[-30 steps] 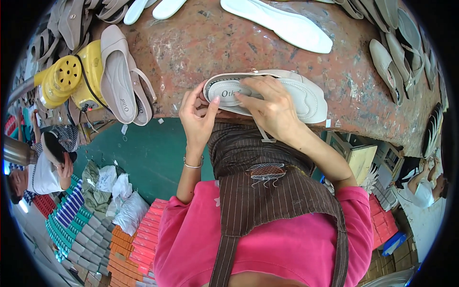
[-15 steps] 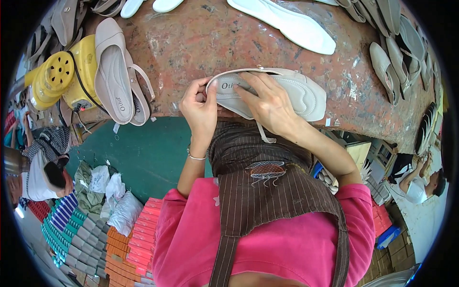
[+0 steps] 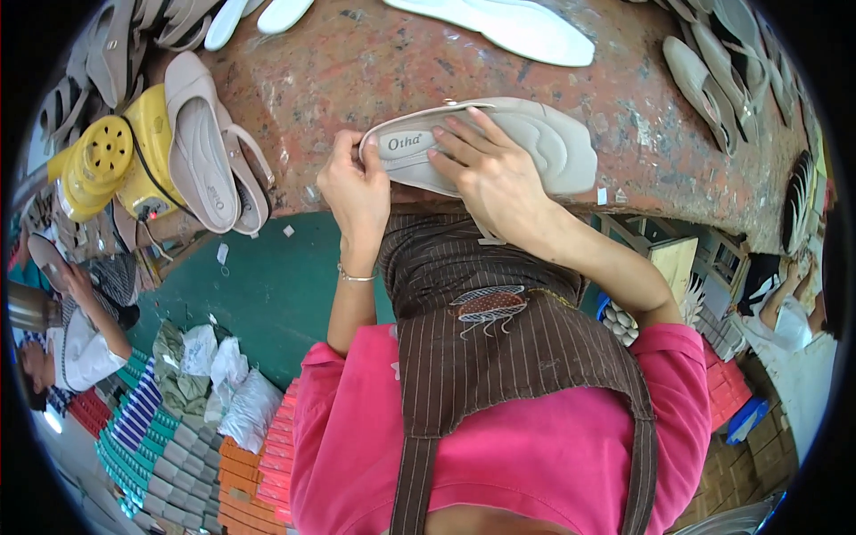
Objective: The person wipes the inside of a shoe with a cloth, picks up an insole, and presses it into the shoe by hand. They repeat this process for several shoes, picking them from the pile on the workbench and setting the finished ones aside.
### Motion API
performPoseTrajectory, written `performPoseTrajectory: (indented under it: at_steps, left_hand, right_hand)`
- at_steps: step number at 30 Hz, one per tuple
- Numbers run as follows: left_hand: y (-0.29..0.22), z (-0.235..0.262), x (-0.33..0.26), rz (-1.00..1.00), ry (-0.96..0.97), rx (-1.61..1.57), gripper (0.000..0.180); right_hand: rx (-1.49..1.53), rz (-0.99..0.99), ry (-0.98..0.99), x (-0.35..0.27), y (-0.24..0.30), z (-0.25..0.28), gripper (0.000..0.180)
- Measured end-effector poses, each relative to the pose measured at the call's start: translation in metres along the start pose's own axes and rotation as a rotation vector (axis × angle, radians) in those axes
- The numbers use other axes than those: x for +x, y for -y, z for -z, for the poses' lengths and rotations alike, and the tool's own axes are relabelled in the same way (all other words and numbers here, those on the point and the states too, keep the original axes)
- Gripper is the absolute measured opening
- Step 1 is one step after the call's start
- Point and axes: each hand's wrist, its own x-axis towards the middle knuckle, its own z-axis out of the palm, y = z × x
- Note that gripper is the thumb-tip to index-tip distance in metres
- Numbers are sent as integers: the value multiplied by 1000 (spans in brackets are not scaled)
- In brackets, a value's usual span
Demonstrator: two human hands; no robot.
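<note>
A beige shoe (image 3: 567, 165) lies sideways at the near edge of the table, its heel to the left and squared toe to the right. Inside it shows a padded, stitched insole (image 3: 524, 125). My left hand (image 3: 355, 183) grips the heel end, thumb over the inner edge and fingers curled outside. Across the middle of the insole my right hand (image 3: 499, 174) rests with fingers stretched and apart, fingertips toward the heel. Below the shoe, a short end of its strap (image 3: 489, 241) shows by my right wrist. The shoe's underside is hidden.
Two finished-looking beige shoes (image 3: 201, 147) lean by a yellow machine (image 3: 147, 147) at left. White soles (image 3: 513, 27) lie at the far side. More beige shoes (image 3: 700, 85) stand at right. Stacked boxes (image 3: 178, 473) and white bags (image 3: 252, 401) fill the lower left, near another person (image 3: 85, 343).
The shoe has shifted slightly up and left in view. My right fingers have spread and moved off the heel lettering. At left, the other person now lifts a shoe.
</note>
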Motion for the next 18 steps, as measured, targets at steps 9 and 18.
performPoseTrajectory:
  at_steps: [9,18]
  left_hand:
    - [-55,-19,-66,-336,388,315,27]
    - [-44,-56,-90,-728,546,440,61]
  right_hand:
    - [839,-731,-383,10,-72,64,31]
    - [216,-385,-266,-38,0,5,64]
